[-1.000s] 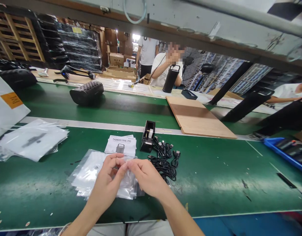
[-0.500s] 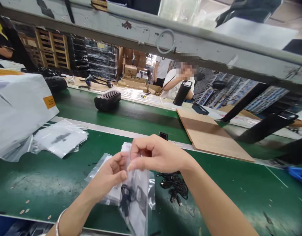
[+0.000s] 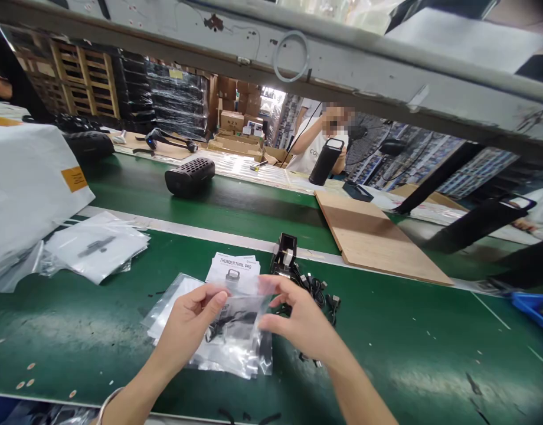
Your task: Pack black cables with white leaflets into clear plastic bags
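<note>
My left hand (image 3: 189,321) and my right hand (image 3: 298,316) pinch the two sides of a clear plastic bag (image 3: 238,321) with a black cable inside. They hold it just above a stack of empty clear bags (image 3: 174,301) on the green table. Behind the bag lies a white "Thunder Trail Pro" leaflet pile (image 3: 234,268). A black tape dispenser (image 3: 284,260) stands beside it. Loose black cables (image 3: 320,289) lie in a heap right of my right hand.
A pile of bagged leaflets (image 3: 94,245) and a large white sack (image 3: 28,183) sit at the left. A black speaker (image 3: 189,175) lies on the far conveyor belt, a wooden board (image 3: 378,236) at the right. A person sits across the line behind an upright black speaker (image 3: 325,160).
The bag with the cable has come down from a raised upright hold to a flat hold low over the table. My right hand dropped from above the bag to its right side.
</note>
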`<state>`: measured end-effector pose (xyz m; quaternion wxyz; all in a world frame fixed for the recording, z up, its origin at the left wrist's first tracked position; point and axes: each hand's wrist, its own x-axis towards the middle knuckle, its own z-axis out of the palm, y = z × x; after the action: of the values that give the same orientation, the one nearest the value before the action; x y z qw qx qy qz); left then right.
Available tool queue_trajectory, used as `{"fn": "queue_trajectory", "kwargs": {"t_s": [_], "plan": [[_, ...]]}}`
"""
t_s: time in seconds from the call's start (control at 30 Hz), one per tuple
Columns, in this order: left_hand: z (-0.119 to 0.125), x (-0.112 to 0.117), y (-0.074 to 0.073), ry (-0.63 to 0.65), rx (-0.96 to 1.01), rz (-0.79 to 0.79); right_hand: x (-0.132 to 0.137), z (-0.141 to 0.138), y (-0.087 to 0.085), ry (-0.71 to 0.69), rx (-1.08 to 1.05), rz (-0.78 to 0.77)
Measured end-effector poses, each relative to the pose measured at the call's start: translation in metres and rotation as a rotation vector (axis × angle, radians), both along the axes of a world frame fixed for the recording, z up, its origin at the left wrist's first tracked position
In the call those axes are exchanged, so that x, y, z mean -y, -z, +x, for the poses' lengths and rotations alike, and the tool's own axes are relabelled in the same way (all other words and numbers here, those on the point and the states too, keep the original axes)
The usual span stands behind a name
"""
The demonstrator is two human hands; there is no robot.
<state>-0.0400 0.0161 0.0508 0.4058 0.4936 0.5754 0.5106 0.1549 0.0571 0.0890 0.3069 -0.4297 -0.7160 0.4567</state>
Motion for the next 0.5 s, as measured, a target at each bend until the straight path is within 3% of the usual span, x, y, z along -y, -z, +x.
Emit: {"fn": "queue_trajectory", "kwargs": {"t_s": [0.13, 0.3, 0.5], "plan": [[0.001, -0.003, -0.003, -0.030, -0.127, -0.033, 0.002, -0.010, 0.021, 0.042, -0.127, -0.061], [-0.007, -0.005, -0.005, 0.036, -0.184, -0.001, -0.004, -0.006, 0.018, -0.002, -0.137, 0.073], [-0.007, -0.006, -0.010, 0.043, 0.241, -0.080, -0.008, -0.003, 0.025, -0.033, -0.206, 0.082]]}}
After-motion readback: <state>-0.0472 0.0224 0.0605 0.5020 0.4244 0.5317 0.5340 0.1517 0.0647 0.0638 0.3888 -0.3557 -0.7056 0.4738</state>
